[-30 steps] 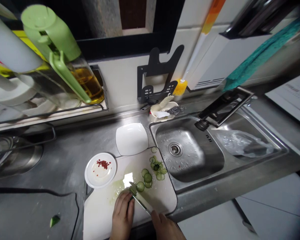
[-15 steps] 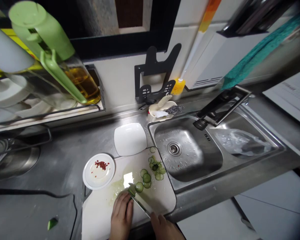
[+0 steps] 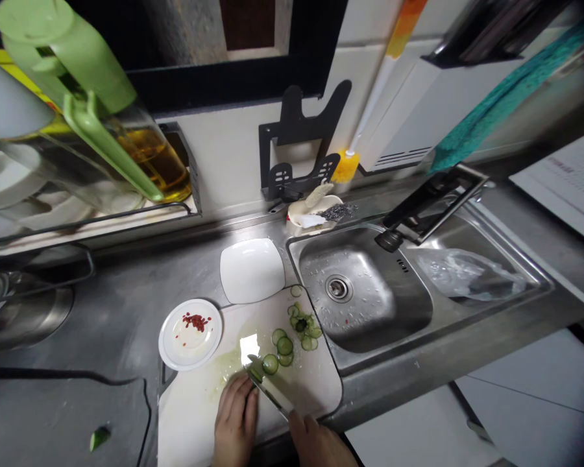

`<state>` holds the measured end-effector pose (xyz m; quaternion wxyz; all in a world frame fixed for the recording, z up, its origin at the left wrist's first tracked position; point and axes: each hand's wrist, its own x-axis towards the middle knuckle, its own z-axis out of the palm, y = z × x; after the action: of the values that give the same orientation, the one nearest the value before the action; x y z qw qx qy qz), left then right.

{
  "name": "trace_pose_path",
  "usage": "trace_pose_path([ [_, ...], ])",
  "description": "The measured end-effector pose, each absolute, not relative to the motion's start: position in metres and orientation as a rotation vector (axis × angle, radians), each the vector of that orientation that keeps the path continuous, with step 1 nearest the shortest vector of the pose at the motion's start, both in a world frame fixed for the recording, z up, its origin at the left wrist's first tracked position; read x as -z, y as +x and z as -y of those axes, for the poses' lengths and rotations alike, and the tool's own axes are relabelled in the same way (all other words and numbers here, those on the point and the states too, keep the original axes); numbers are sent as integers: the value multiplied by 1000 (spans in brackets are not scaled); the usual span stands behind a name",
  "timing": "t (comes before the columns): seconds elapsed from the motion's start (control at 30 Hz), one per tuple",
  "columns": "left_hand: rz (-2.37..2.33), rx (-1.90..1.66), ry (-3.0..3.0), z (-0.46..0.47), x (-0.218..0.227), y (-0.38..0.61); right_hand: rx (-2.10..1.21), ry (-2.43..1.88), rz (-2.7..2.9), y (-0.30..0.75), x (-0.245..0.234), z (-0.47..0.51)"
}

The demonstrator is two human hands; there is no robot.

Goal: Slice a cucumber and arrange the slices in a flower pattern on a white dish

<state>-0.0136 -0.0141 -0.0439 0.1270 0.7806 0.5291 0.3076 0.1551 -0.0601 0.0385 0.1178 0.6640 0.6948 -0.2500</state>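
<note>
My right hand (image 3: 317, 442) grips a kitchen knife (image 3: 271, 395), its blade slanting up and left across the white cutting board (image 3: 187, 415). Curled fingers of my left hand (image 3: 236, 414) press down beside the blade, on a cucumber piece that they mostly hide. A thin cucumber slice (image 3: 255, 374) shows against the far side of the blade. Just beyond lie several loose cucumber rounds (image 3: 285, 346). Toward the board's right edge, a heap of thinner cucumber slices (image 3: 307, 327) is spread out.
A round plate (image 3: 168, 340) with small red pieces overlaps the board's left corner. Behind the board sits a white square dish (image 3: 252, 269). The sink (image 3: 370, 311) adjoins on the right, under a black faucet (image 3: 411, 211). A cucumber end (image 3: 98, 438) lies on the left counter.
The whole view has shifted slightly to the left. Both hands and the knife stay in nearly the same place on the board, and the slices look unchanged.
</note>
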Motion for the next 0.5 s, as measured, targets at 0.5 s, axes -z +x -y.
trace_pose_path([
  [0.5,-1542,-862,2265,13,42,-13,1011,1937,-1958,150,-42,41],
])
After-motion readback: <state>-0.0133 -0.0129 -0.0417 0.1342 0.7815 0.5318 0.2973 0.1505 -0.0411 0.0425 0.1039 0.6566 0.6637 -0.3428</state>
